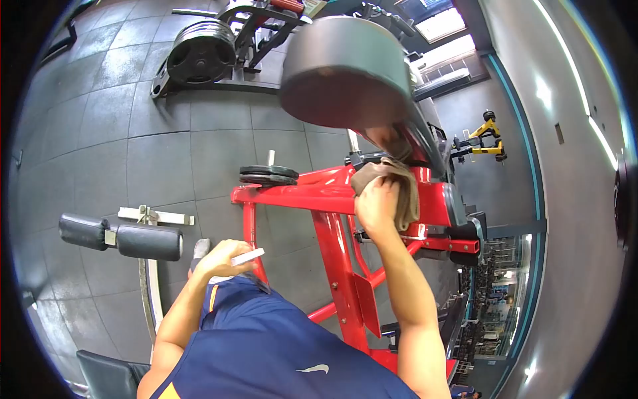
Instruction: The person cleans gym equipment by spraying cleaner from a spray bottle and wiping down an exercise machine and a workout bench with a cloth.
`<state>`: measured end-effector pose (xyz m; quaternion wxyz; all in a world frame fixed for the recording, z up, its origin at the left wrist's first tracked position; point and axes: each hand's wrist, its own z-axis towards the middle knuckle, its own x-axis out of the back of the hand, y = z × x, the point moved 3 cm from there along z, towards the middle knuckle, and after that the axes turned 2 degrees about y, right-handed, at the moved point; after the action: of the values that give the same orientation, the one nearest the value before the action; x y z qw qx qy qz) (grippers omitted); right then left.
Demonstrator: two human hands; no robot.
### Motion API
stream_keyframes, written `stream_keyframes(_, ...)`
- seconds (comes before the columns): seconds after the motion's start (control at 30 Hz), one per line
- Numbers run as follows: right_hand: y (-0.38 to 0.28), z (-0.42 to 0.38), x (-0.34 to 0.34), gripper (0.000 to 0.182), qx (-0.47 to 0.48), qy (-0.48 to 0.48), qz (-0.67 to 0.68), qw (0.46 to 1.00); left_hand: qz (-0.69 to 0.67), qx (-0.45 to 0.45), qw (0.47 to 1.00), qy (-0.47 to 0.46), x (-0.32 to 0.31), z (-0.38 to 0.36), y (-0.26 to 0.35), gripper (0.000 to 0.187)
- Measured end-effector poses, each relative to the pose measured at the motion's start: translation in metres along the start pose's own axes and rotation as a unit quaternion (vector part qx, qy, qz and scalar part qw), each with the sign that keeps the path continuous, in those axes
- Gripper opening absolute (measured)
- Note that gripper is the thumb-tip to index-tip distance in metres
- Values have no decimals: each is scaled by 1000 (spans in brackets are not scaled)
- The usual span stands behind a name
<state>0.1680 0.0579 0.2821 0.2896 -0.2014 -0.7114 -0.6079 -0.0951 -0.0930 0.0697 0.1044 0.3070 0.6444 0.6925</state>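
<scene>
My right hand (377, 205) grips a brown cloth (407, 203), pressing it against the red frame (435, 203) of a gym machine just below its black padded part. Folds of the cloth hang past my fingers. Lower on the left, my left hand (224, 258) is closed around a small white bar-shaped object (248, 257), held in front of my thigh. Most of that object is hidden by my fingers, so I cannot make out its kind. A large round dark pad (345, 73) of the machine looms above my right hand, close to the camera.
Black weight plates (268, 175) sit on the machine's left arm. A bench with black roller pads (149, 242) stands at the left. Farther off are a rack with stacked plates (201, 56) and a yellow machine (488, 137). Dark rubber tiles (159, 163) cover the floor.
</scene>
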Motion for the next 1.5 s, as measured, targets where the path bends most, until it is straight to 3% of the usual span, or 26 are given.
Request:
stream_keyframes(0.03,-17,13,-8,58,20,-118,-4,993,-1,-29,999,14,4,2,-1,32)
stream_keyframes(0.1,-49,24,-108,62,76,40,-45,995,-7,-85,995,45,11,9,4,30)
stream_keyframes(0.17,-34,25,-99,73,161,-25,81,983,-37,-38,999,6,17,8,5,32)
stream_keyframes(0.2,-26,14,-65,83,136,9,95,986,-47,-20,999,-7,24,4,10,33)
stream_keyframes(0.23,-17,8,-37,85,121,-29,111,986,-56,-2,998,-21,29,1,10,33)
stream_keyframes(0.3,-4,-5,12,80,139,17,27,990,-66,-26,997,29,28,-8,-1,34)
stream_keyframes(0.4,-5,-4,-9,84,89,-8,-7,996,-83,-10,995,59,28,-22,-12,29)
stream_keyframes(0.47,-30,6,-26,86,51,-49,-51,996,-94,-17,991,97,28,-31,-15,28)
stream_keyframes(0.6,-116,53,-96,88,115,-112,5,987,-141,22,979,144,32,-46,-12,27)
stream_keyframes(0.7,-184,83,-157,88,174,-122,-11,977,-124,35,986,104,17,-52,-24,32)
stream_keyframes(0.77,-208,81,-206,75,208,-76,-15,975,-118,56,986,102,24,-55,-11,31)
stream_keyframes(0.8,-210,67,-225,60,234,2,-6,972,-114,52,987,104,22,-56,-11,31)
stream_keyframes(0.83,-203,49,-209,57,286,-10,-32,958,-109,44,987,106,22,-55,-9,31)
stream_keyframes(0.9,-187,-1,-181,57,361,79,-138,919,-86,39,991,100,26,-51,-3,30)
stream_keyframes(0.93,-178,-24,-199,57,365,85,-159,913,-77,30,992,99,30,-48,1,30)
stream_keyframes(1.0,-155,-49,-214,55,350,91,-108,926,-52,10,993,104,39,-39,10,30)
stream_keyframes(1.1,-106,-71,-183,51,281,96,108,949,-35,-3,997,69,42,-24,18,29)
stream_keyframes(1.2,-72,-92,-156,46,57,162,152,973,-34,-20,999,25,45,-8,28,26)
stream_keyframes(1.23,-66,-97,-178,48,-91,47,262,960,-29,-28,999,13,46,-3,31,26)
stream_keyframes(1.27,-67,-108,-208,50,-234,-69,363,899,-41,-26,999,7,42,2,25,28)
stream_keyframes(1.3,-74,-126,-238,53,-365,-180,451,794,-38,-20,999,-9,41,7,24,29)
stream_keyframes(1.33,-80,-134,-240,62,-375,-54,544,749,-33,-15,999,-26,41,11,24,30)
stream_keyframes(1.43,-93,-146,-246,56,-467,30,691,551,11,-32,997,-71,43,30,26,32)
stream_keyframes(1.47,-94,-148,-243,56,-487,90,787,368,4,4,995,-96,44,33,26,32)
stream_keyframes(1.5,-77,-152,-207,52,-495,75,849,171,-1,39,992,-117,48,39,31,33)
